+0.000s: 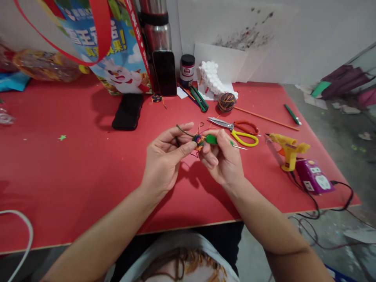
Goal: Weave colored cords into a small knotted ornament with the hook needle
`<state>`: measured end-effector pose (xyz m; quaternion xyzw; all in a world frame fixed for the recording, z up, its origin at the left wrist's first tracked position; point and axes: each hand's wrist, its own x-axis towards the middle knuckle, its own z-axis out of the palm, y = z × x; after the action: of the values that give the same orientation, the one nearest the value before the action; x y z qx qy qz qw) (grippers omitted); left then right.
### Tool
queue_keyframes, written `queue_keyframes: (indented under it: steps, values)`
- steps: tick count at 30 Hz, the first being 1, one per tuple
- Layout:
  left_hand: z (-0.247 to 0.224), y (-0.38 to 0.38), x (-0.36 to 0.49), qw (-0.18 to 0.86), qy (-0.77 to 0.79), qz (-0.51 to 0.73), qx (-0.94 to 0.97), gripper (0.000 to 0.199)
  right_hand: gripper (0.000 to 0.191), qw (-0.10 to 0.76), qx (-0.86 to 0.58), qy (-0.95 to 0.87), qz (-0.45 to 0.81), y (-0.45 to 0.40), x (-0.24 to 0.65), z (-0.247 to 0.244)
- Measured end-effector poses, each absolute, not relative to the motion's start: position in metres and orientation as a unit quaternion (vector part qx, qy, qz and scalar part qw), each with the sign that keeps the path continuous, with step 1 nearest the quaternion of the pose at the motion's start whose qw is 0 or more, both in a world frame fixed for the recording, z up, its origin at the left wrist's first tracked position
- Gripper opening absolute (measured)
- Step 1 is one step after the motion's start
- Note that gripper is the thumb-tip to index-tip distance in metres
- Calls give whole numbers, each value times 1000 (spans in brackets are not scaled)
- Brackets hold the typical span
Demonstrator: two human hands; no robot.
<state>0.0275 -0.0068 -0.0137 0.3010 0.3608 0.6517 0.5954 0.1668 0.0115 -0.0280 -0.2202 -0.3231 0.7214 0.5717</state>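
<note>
Between the fingers of my left hand (pixel 164 156) is a small piece of multicoloured crochet (pixel 197 141), with loose yarn ends sticking out around it. My right hand (pixel 225 158) is closed on a crochet hook (pixel 211 139) with a green handle; its thin metal end points right, away from the crochet. The fingertips of both hands nearly meet at the piece, above the red table. Beyond them lies a ball of multicoloured yarn (pixel 226 102), and a strand runs from near it toward my hands. Scissors (pixel 245 131) with red and yellow handles rest just past my right hand.
On the right are a yellow glue gun (pixel 289 149), a purple box (pixel 314 176) with cables, and an orange stick (pixel 267 118). A green utility knife (pixel 199 98), a black jar (pixel 187 70), phones (pixel 128 111) and a gift bag (pixel 117 51) stand or lie toward the back.
</note>
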Motion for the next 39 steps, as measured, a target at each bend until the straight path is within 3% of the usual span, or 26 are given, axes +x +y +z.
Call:
queue_keyframes:
  steps: [5,13,20,39]
  values:
    - [-15,-6,26,590,366,645,319,34,32,558,-243,-321,726,13,168,-28]
    - [-17,-7,25,538,377,658,368,50,32,563,-225,-323,727,12,166,-29]
    - [-17,-10,23,531,382,656,377,39,31,538,-230,-354,730,14,172,-31]
    - [-16,-9,17,490,371,661,431,31,24,568,-254,-406,670,18,186,-26]
